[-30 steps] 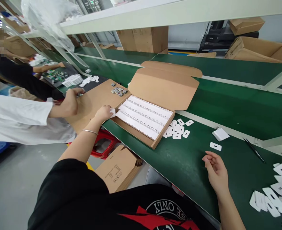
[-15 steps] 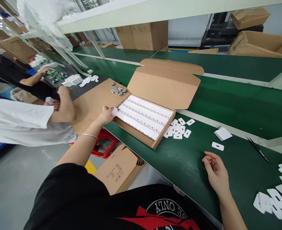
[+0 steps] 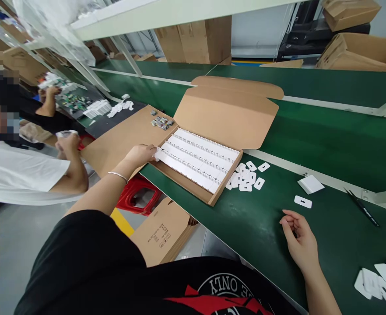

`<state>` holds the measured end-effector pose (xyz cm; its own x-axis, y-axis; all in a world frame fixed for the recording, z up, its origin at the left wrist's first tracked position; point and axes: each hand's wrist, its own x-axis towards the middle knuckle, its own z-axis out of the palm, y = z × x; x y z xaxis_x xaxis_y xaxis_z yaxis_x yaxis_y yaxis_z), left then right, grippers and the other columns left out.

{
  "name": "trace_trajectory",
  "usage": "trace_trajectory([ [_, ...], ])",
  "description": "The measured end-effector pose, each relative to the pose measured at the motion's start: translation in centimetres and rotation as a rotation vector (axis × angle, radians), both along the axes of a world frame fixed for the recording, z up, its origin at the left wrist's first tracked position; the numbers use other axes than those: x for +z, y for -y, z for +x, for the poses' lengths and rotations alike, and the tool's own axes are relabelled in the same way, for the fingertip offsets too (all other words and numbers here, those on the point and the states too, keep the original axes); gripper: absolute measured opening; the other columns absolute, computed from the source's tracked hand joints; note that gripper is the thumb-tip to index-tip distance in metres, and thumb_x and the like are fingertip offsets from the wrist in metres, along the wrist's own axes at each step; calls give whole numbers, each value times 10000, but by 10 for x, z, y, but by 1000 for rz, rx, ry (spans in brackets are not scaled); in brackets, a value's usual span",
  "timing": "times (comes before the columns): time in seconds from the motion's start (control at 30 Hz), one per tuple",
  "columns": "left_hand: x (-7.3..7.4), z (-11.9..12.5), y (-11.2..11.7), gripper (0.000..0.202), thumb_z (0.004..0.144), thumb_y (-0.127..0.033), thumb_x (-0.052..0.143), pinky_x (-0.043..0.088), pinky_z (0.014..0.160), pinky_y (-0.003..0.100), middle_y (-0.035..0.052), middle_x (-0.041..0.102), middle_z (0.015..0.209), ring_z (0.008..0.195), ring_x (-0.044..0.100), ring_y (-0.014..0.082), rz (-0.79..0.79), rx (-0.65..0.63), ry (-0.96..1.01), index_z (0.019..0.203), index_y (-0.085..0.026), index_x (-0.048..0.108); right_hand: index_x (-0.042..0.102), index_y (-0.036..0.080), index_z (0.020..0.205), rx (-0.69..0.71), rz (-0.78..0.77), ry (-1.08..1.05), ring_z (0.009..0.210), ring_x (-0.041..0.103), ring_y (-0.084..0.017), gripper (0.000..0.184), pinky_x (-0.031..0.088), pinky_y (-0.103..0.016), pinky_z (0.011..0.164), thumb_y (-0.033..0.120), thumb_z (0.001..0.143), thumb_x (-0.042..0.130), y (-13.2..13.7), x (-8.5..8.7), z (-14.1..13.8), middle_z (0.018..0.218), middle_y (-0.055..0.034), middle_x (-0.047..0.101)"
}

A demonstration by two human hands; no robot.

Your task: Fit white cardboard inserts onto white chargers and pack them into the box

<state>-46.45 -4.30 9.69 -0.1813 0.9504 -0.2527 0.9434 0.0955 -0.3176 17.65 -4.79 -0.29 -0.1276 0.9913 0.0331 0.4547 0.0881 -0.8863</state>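
My left hand (image 3: pixel 142 154) is at the left end of an open cardboard box (image 3: pixel 224 188), fingers closed on a small white plastic piece (image 3: pixel 158 154) that they partly hide. Rows of similar white pieces (image 3: pixel 198 159) fill the box. Resting above the green table, my right hand (image 3: pixel 300 245) is loosely curled with nothing visible in it. Just beyond it lie a flat white plate with a slot (image 3: pixel 303 201) and a white square adapter with prongs (image 3: pixel 311 184). A heap of slotted white plates (image 3: pixel 245 177) sits against the box's right side.
Black tweezers (image 3: pixel 362 208) and more white plates (image 3: pixel 381 280) lie at the right. Small metallic parts (image 3: pixel 162 122) rest on a cardboard sheet (image 3: pixel 121 135). A co-worker in a white sleeve (image 3: pixel 25 168) is at the left. A red stool (image 3: pixel 137 197) and flat cartons (image 3: pixel 163 232) stand below the table edge.
My left hand has lowered slightly, with the white piece now against the end of the front row. My right hand stays put. The co-worker at the left has shifted back. The view has tilted slightly.
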Motion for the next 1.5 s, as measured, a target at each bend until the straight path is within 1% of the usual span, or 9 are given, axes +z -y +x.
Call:
trace_trajectory([
  [0.23,-12,17,1,372,1017,-321,473,516,947,488,285,651,1298,1117,708,435,36,93,-42,1232,-88,667,667,242,1197,9,31,7,778,662,-188,321,547,-315,707,461,973,594,0,1,0,901,-47,680],
  [0.4,-23,18,-3,399,986,-320,496,523,947,511,335,589,1357,1199,668,467,132,239,108,1242,-49,638,672,239,1190,8,36,37,736,647,-179,318,542,-300,663,453,970,590,0,3,-1,892,-44,682],
  [0.57,-10,-5,0,545,885,-492,641,574,899,368,181,694,1265,1090,704,310,196,436,460,1291,-129,626,674,235,1182,0,20,45,736,657,-184,325,546,-291,635,464,967,591,0,5,-2,885,-50,690],
  [0.67,-9,-13,10,657,934,-671,509,588,846,305,126,710,1266,1060,689,230,255,575,698,1372,-188,590,680,237,1176,5,21,54,726,661,-181,319,543,-285,621,459,963,595,-1,6,-2,887,-52,694],
  [0.73,-16,-12,15,688,940,-730,467,595,816,311,120,709,1264,1053,677,224,288,665,824,1376,-214,597,684,241,1167,6,28,60,711,654,-174,307,540,-282,621,451,960,597,-1,7,-2,883,-47,692],
  [0.83,-32,-7,18,677,915,-752,557,588,777,323,94,724,1153,1004,656,221,329,798,966,1332,-223,622,685,244,1156,7,35,61,705,650,-170,293,539,-280,628,444,965,592,0,8,-2,872,-42,689],
  [1.07,-55,-2,8,573,1004,-605,587,493,707,312,53,664,1074,988,542,197,471,1090,1040,1396,-200,483,692,239,1152,-18,24,105,711,664,-178,297,540,-268,595,443,962,592,1,10,-4,881,-51,704],
  [1.3,-51,0,5,518,882,-600,747,451,676,304,24,664,1018,985,564,218,514,1150,1064,1214,-231,597,714,233,1127,-49,35,172,694,672,-191,314,535,-282,580,468,960,588,1,10,-7,869,-62,719],
  [1.5,-43,19,8,444,970,-514,667,494,767,335,40,683,1039,996,571,207,548,1107,988,1227,-161,592,721,228,1115,-69,44,197,694,659,-190,329,523,-281,575,480,950,588,-1,8,-11,861,-62,717],
])
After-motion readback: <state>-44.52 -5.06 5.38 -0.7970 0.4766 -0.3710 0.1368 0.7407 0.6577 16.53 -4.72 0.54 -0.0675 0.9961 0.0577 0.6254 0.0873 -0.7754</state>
